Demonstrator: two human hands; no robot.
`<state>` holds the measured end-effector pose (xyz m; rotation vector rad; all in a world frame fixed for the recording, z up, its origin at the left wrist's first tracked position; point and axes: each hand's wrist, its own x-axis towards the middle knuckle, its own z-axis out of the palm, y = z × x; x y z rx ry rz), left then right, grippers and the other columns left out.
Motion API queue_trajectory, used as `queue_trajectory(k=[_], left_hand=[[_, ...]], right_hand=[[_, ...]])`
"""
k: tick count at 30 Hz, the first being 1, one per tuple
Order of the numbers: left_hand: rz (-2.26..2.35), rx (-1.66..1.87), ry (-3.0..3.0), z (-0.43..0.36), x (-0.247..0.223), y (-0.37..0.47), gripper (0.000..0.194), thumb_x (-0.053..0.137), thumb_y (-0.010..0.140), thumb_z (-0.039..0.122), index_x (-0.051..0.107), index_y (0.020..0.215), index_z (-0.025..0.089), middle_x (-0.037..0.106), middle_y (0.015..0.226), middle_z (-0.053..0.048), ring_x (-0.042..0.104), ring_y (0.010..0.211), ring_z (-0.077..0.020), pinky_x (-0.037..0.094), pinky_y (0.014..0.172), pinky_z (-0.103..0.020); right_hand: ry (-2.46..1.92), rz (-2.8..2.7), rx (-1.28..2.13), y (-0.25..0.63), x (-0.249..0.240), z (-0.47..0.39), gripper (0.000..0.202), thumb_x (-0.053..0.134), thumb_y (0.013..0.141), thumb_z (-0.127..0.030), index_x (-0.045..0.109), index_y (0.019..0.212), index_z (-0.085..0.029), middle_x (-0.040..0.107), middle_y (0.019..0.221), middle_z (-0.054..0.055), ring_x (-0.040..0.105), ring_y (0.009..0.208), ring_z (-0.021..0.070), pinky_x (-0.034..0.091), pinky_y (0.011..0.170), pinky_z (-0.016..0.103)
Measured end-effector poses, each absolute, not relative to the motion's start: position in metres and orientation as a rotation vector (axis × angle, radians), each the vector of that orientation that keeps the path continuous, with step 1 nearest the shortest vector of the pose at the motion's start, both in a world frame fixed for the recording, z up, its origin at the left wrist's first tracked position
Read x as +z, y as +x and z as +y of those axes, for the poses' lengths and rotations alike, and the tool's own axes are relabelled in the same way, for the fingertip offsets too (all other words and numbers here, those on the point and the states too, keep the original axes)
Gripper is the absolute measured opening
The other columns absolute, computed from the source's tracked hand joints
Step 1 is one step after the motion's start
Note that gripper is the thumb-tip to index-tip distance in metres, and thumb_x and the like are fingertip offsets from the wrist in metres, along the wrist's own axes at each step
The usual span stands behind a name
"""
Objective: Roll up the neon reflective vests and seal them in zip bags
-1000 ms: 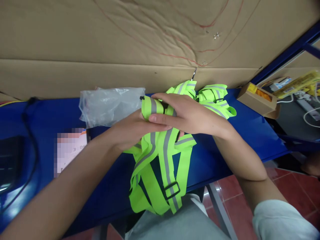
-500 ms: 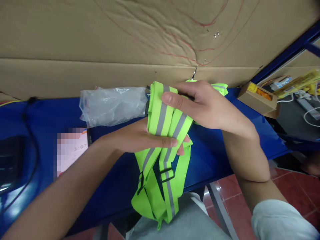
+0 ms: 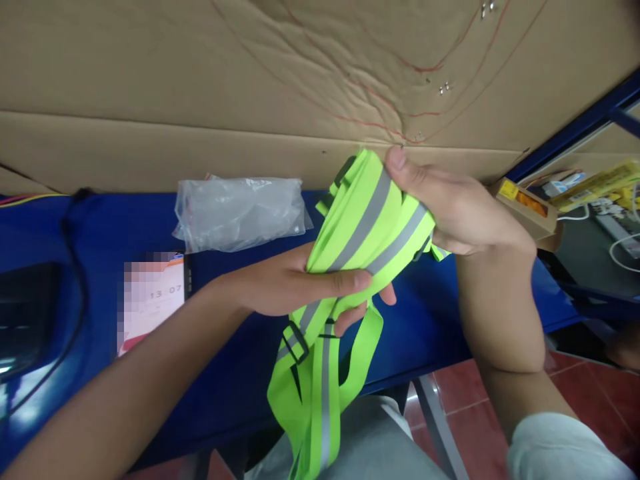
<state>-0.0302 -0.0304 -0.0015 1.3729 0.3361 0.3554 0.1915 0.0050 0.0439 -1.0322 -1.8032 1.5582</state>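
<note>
Both hands grip a neon-yellow reflective harness (image 3: pixel 357 227) with grey stripes and black strap buckles. My left hand (image 3: pixel 320 287) is wrapped round the gathered straps at their middle, thumb across the front and fingertips showing behind. My right hand (image 3: pixel 450 207) holds the upper right end of the bundle, its thumb on the top edge and its other fingers mostly hidden behind. Below my left hand, loose straps and two black buckles hang down past the table edge to my lap. A crumpled clear plastic bag (image 3: pixel 243 213) lies on the table behind my left wrist.
On the blue table (image 3: pixel 210 367) a phone (image 3: pixel 160 300) with a lit screen lies to the left. A black cable (image 3: pixel 75 267) runs beside a dark device (image 3: pixel 25 313). Cardboard (image 3: pixel 175 60) stands behind. At the right are a small cardboard box (image 3: pixel 527 210) and a cluttered dark surface.
The upper part of the harness has swung to the right and tilted, fanning wider between my hands. My right hand has moved right, its thumb now at the top edge. The plastic bag shows more fully.
</note>
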Motion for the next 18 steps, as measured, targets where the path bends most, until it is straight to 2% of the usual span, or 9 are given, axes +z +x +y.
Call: queue_trajectory(k=[3, 6, 8, 11, 13, 16, 18], left_hand=[[0.375, 0.321, 1.472, -0.022, -0.004, -0.035, 0.036, 0.055, 0.103, 0.049, 0.075, 0.113, 0.021, 0.068, 0.067, -0.002, 0.069, 0.066, -0.0196, 0.059, 0.08, -0.035], [0.421, 0.301, 1.541, -0.015, -0.002, -0.041, 0.033, 0.056, 0.103, 0.047, 0.075, 0.111, 0.02, 0.073, 0.072, -0.004, 0.072, 0.074, -0.0212, 0.057, 0.073, -0.03], [0.456, 0.287, 1.579, -0.012, 0.002, -0.045, 0.03, 0.057, 0.103, 0.042, 0.074, 0.107, 0.018, 0.073, 0.074, -0.004, 0.072, 0.078, -0.0206, 0.057, 0.076, -0.03], [0.455, 0.292, 1.627, -0.012, 0.008, -0.047, 0.026, 0.057, 0.104, 0.037, 0.073, 0.103, 0.017, 0.073, 0.076, -0.004, 0.073, 0.086, -0.0198, 0.057, 0.086, -0.031], [0.419, 0.293, 1.651, -0.014, 0.01, -0.048, 0.025, 0.056, 0.105, 0.035, 0.072, 0.102, 0.016, 0.075, 0.08, -0.004, 0.074, 0.089, -0.0189, 0.057, 0.086, -0.028], [0.419, 0.311, 1.636, -0.016, 0.013, -0.049, 0.027, 0.054, 0.107, 0.036, 0.074, 0.105, 0.017, 0.077, 0.08, -0.004, 0.074, 0.081, -0.0168, 0.056, 0.076, -0.024], [0.426, 0.347, 1.617, -0.016, 0.014, -0.05, 0.028, 0.054, 0.107, 0.036, 0.075, 0.107, 0.018, 0.078, 0.081, -0.004, 0.075, 0.079, -0.017, 0.057, 0.074, -0.025]], right_hand=[[-1.067, -1.775, 1.604, 0.189, 0.039, 0.008, 0.052, 0.063, 0.087, -0.076, 0.082, 0.081, -0.029, 0.083, 0.089, 0.0, 0.08, 0.091, 0.025, 0.062, 0.064, 0.028], [-1.081, -1.758, 1.647, 0.186, 0.039, 0.006, 0.056, 0.059, 0.087, -0.08, 0.081, 0.078, -0.028, 0.081, 0.082, -0.003, 0.079, 0.098, 0.0245, 0.061, 0.065, 0.028], [-1.05, -1.7, 1.73, 0.182, 0.04, 0.003, 0.053, 0.056, 0.092, -0.076, 0.08, 0.081, -0.029, 0.081, 0.083, -0.004, 0.079, 0.098, 0.0219, 0.063, 0.068, 0.028], [-1.028, -1.617, 1.823, 0.172, 0.035, -0.002, 0.047, 0.052, 0.098, -0.067, 0.078, 0.089, -0.029, 0.079, 0.086, -0.003, 0.078, 0.086, 0.0179, 0.065, 0.071, 0.029], [-1.071, -1.619, 1.682, 0.164, 0.027, -0.002, 0.037, 0.058, 0.097, -0.062, 0.073, 0.097, -0.028, 0.077, 0.088, -0.004, 0.074, 0.08, 0.0142, 0.063, 0.069, 0.026], [-1.068, -1.779, 1.294, 0.155, 0.019, -0.001, 0.032, 0.068, 0.094, -0.056, 0.068, 0.1, -0.024, 0.073, 0.095, -0.002, 0.068, 0.086, 0.0115, 0.057, 0.073, 0.022], [-1.039, -1.907, 1.22, 0.154, 0.022, -0.003, 0.041, 0.058, 0.098, -0.061, 0.068, 0.093, -0.021, 0.072, 0.091, 0.0, 0.068, 0.087, 0.0126, 0.055, 0.074, 0.022]])
